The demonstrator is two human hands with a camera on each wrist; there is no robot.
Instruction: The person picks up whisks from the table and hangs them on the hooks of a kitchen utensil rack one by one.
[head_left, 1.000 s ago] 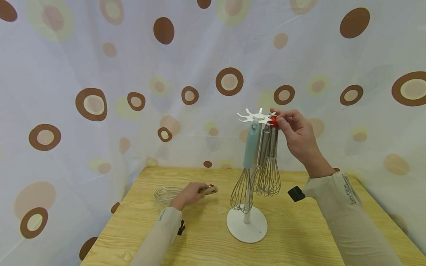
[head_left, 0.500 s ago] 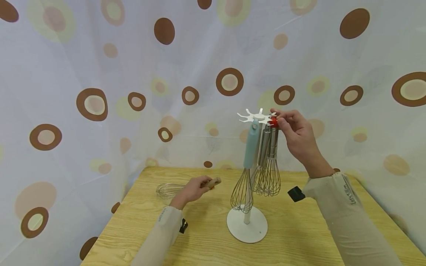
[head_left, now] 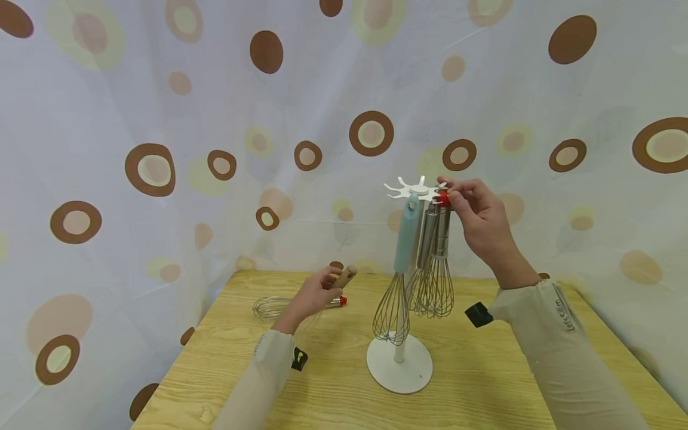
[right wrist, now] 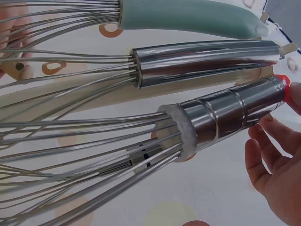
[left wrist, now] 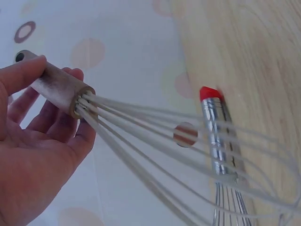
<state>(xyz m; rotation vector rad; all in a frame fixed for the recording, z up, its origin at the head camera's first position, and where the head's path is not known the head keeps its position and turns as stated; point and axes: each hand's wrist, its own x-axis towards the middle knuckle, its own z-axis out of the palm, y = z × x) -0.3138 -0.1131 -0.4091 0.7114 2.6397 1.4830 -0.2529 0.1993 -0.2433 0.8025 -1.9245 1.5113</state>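
My left hand (head_left: 312, 295) grips a whisk by its tan wooden-looking handle (left wrist: 59, 87), which tilts up; its wire loops reach out over the table in the left wrist view. My right hand (head_left: 484, 221) pinches the red end of a steel-handled whisk (right wrist: 235, 110) at the top of a white rotary stand (head_left: 400, 377). That whisk hangs handle up, loops down. Beside it hang a thinner steel whisk (right wrist: 207, 63) and a whisk with a light blue handle (head_left: 407, 239). Another steel whisk with a red end (left wrist: 214, 127) lies on the table, partly behind my left hand in the head view.
The stand's white hooks (head_left: 400, 190) fan out at the top, and its round base rests on a wood-grain table (head_left: 333, 382). A patterned curtain (head_left: 322, 89) hangs close behind the table's back edge.
My left hand has lifted the wooden-handled whisk off the table and tilted its handle upward, uncovering the red end of the lying whisk. My right hand has stayed at the stand.
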